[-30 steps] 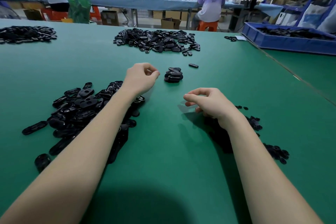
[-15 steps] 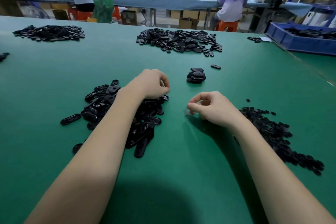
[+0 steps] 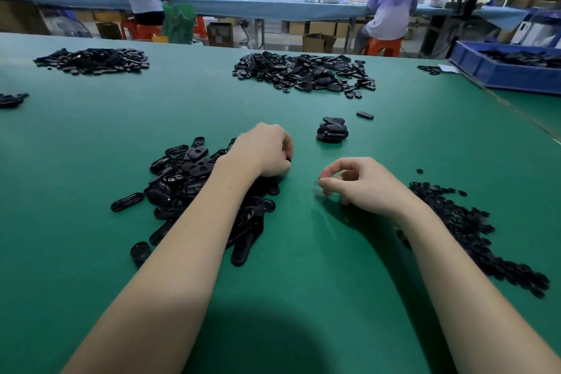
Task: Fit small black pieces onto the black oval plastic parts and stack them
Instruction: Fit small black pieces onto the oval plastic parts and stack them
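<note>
A green table (image 3: 91, 136) fills most of the view, running from the near edge to the far aisle. At its far right stands a blue tray (image 3: 498, 77) with dark parts lying in it. Beyond the table, two people sit on orange stools at a long blue bench (image 3: 243, 7), their backs turned.

Near the far edge, at the middle, lies a broad heap of black parts (image 3: 303, 73), with a second far heap (image 3: 94, 60) to the left. On the near left is the pile of oval parts (image 3: 188, 179), loosely scattered, some with their slotted side up. On the near right, a pile of small pieces (image 3: 461, 222) trails toward the near right corner, partly hidden behind the right forearm.

Between the near piles and the far middle heap stands a short stack of oval parts (image 3: 332, 130), with a single loose part (image 3: 365, 115) just beyond it to the right.

The left hand (image 3: 264, 150) rests on the right edge of the oval pile, its fingers curled down; a bit of black shows at its fingertips, but whether it grips a part I cannot tell. The right hand (image 3: 361, 182) hovers just left of the small pieces, thumb and forefinger brought together in a pinch; anything between them is too small to make out.
</note>
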Motion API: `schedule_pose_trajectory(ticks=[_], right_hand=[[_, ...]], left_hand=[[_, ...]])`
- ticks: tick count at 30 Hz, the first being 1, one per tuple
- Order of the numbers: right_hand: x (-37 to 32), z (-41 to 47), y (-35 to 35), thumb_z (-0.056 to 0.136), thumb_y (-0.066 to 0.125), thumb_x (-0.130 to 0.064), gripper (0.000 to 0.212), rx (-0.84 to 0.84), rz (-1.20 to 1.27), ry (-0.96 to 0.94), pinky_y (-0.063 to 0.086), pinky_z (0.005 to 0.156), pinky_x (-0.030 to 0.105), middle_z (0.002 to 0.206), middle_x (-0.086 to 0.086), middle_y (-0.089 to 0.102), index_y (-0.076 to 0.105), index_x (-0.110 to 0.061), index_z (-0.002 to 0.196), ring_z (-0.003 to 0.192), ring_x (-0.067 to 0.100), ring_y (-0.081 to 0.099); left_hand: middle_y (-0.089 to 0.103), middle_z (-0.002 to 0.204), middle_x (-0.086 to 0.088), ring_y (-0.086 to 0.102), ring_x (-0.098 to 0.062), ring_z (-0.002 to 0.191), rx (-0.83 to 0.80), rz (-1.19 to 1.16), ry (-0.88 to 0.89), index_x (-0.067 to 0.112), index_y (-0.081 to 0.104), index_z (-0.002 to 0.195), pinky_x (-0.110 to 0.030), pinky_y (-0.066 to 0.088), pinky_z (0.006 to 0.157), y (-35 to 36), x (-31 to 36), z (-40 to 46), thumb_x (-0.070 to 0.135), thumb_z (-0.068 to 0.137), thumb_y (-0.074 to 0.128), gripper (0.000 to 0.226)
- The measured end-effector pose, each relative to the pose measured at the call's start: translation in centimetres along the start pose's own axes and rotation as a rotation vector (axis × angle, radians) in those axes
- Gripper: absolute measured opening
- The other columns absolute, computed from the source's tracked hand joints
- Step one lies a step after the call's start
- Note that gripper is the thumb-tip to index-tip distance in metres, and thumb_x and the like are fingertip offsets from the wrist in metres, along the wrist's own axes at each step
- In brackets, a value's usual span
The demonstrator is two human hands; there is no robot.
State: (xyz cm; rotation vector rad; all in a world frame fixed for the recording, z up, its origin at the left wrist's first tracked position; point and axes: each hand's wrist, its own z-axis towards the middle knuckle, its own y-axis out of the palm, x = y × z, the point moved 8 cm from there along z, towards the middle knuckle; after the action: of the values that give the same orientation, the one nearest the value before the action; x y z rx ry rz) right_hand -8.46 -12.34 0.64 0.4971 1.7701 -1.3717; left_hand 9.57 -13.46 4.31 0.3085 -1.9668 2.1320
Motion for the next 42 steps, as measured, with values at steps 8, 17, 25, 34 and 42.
schedule_pose_trajectory(ticks=[8, 17, 25, 34, 42], right_hand=[[1.0, -0.4, -3.1, 0.09, 0.075, -0.026, 0.029, 0.145, 0.229, 0.024, 0.048, 0.058, 0.015, 0.1, -0.009, 0.074, 0.065, -0.034, 0.117, 0.059, 0.005, 0.065], [1.4, -1.1, -5.8, 0.085, 0.081, -0.031, 0.008, 0.178, 0.285, 0.018, 0.039, 0.052, 0.015, 0.074, -0.009, 0.068, 0.078, -0.026, 0.09, 0.058, 0.009, 0.049], [1.4, -1.6, -7.2, 0.087, 0.075, -0.035, 0.01, 0.141, 0.01, 0.093, 0.043, 0.061, 0.022, 0.084, -0.01, 0.077, 0.077, -0.027, 0.093, 0.06, 0.006, 0.053], [2.9, -3.1, -7.9, 0.069, 0.089, -0.034, 0.011, -0.072, -0.553, 0.3, 0.056, 0.083, 0.028, 0.08, -0.015, 0.075, 0.078, -0.036, 0.071, 0.084, 0.007, 0.068], [2.9, -3.2, -7.6, 0.068, 0.087, -0.034, 0.011, -0.063, -0.515, 0.292, 0.058, 0.084, 0.032, 0.081, -0.014, 0.076, 0.078, -0.04, 0.07, 0.09, 0.012, 0.071]], left_hand=[[0.075, 0.083, 0.008, 0.066, -0.005, 0.074, -0.089, -0.607, 0.207, 0.029, 0.072, 0.093, -0.031, 0.055, 0.078, -0.2, 4.5, -0.2, 0.024, 0.086, 0.074, 0.009], [0.074, 0.091, 0.0, 0.064, -0.007, 0.076, -0.149, -0.783, 0.226, 0.025, 0.07, 0.107, -0.02, 0.054, 0.071, 0.8, 6.1, -0.6, 0.012, 0.092, 0.067, 0.02], [0.074, 0.094, -0.009, 0.062, -0.013, 0.075, -0.215, -0.643, 0.266, 0.026, 0.071, 0.101, -0.048, 0.055, 0.085, 1.8, 6.6, -0.8, 0.015, 0.086, 0.078, 0.019], [0.073, 0.082, 0.004, 0.061, -0.012, 0.071, -0.238, -0.632, 0.261, 0.026, 0.071, 0.098, -0.034, 0.05, 0.077, 2.6, 6.7, -0.7, 0.016, 0.085, 0.079, 0.018], [0.072, 0.081, 0.006, 0.06, -0.01, 0.069, -0.223, -0.633, 0.263, 0.028, 0.071, 0.097, -0.032, 0.05, 0.077, 2.4, 6.8, -0.7, 0.018, 0.084, 0.08, 0.018]])
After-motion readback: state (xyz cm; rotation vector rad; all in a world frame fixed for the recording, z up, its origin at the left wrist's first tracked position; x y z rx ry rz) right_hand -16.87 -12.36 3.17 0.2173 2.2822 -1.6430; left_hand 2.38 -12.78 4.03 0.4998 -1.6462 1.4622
